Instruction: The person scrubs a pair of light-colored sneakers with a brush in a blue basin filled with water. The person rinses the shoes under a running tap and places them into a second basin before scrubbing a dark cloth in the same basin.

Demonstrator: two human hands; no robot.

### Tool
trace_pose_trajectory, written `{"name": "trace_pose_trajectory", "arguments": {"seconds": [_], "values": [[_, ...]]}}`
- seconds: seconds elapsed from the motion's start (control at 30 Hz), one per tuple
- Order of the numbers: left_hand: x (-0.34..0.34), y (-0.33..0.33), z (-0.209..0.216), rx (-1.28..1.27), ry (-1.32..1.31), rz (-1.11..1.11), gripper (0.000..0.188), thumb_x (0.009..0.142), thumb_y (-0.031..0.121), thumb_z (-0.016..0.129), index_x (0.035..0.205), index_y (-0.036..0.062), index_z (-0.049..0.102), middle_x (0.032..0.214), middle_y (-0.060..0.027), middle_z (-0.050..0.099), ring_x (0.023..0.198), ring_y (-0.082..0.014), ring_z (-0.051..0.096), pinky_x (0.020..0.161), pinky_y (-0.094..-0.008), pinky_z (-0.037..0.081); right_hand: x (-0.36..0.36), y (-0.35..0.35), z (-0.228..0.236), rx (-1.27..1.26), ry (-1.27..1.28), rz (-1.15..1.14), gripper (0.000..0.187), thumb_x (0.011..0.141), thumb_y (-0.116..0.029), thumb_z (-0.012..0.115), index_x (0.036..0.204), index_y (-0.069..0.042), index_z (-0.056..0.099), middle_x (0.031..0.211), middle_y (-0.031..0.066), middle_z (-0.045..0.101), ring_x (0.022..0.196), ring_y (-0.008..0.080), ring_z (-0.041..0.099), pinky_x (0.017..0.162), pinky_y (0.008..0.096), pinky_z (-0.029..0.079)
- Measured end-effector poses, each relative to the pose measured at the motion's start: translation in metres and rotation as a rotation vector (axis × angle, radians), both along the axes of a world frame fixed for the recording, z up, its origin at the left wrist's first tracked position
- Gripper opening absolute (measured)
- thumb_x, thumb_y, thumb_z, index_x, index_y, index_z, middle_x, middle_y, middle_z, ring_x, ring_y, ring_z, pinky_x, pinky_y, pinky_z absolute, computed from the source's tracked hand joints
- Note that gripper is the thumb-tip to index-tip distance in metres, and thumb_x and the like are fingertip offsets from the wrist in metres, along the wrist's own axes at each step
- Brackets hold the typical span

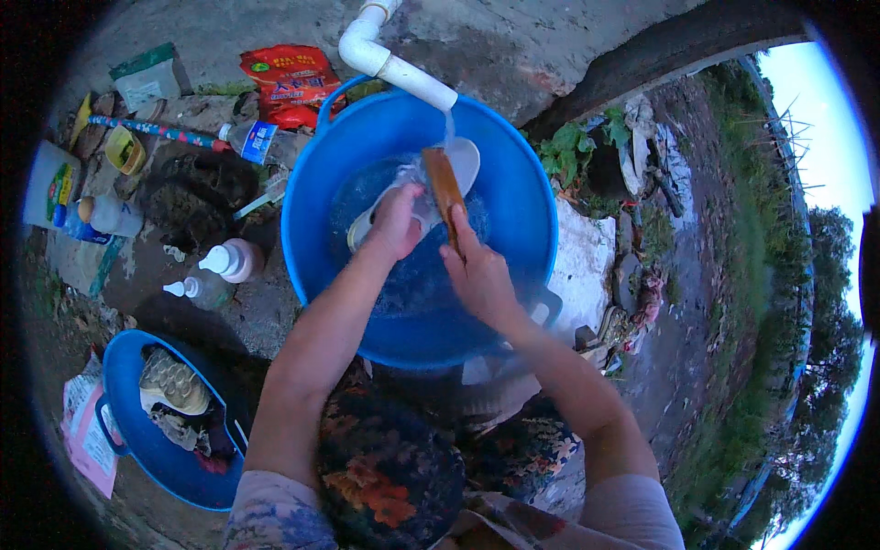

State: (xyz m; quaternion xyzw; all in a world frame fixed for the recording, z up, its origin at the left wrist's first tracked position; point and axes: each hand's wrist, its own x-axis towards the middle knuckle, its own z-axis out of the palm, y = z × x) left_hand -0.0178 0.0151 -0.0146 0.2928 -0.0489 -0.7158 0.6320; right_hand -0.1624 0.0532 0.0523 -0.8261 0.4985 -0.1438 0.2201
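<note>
A large blue tub with water in it stands before me. Water runs from the white pipe onto a light-coloured shoe held tilted over the tub. My left hand is closed on the shoe near its middle; splashing water blurs that part. My right hand grips a wooden brush, its flat brown back facing up and its far end over the shoe, below the pipe mouth. The brush's bristles are hidden beneath the wood.
At the lower left sits a smaller blue basin with a shoe in it. Pump bottles, a clear bottle, dark shoes and a red packet lie left of the tub. Rubble and plants are on the right.
</note>
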Motion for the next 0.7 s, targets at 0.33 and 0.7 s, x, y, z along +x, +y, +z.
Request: {"name": "trace_pose_trajectory", "arguments": {"seconds": [0.33, 0.7], "values": [[0.018, -0.007, 0.000, 0.087, 0.264, 0.098, 0.037, 0.090, 0.025, 0.040, 0.120, 0.0039, 0.048, 0.121, -0.0112, 0.052, 0.112, -0.0270, 0.049, 0.099, -0.0400, 0.034, 0.004, 0.019, -0.009, 0.026, 0.107, -0.019, 0.065, 0.084, -0.029, 0.056, 0.139, -0.020, 0.024, 0.074, 0.0229, 0.060, 0.063, 0.0411, 0.059, 0.055, 0.0506, 0.047], [0.002, -0.017, -0.028, 0.186, 0.071, 0.075, 0.049, 0.090, 0.028, 0.046, 0.132, 0.0034, 0.036, 0.133, -0.0119, 0.042, 0.118, -0.0240, 0.044, 0.101, -0.0351, 0.032, -0.026, -0.033, -0.017, 0.248, -0.257, -0.350, 0.054, 0.085, -0.029, 0.056, 0.130, -0.003, 0.041, 0.123, 0.0202, 0.051, 0.114, 0.0304, 0.050, 0.092, 0.0341, 0.040]]}}
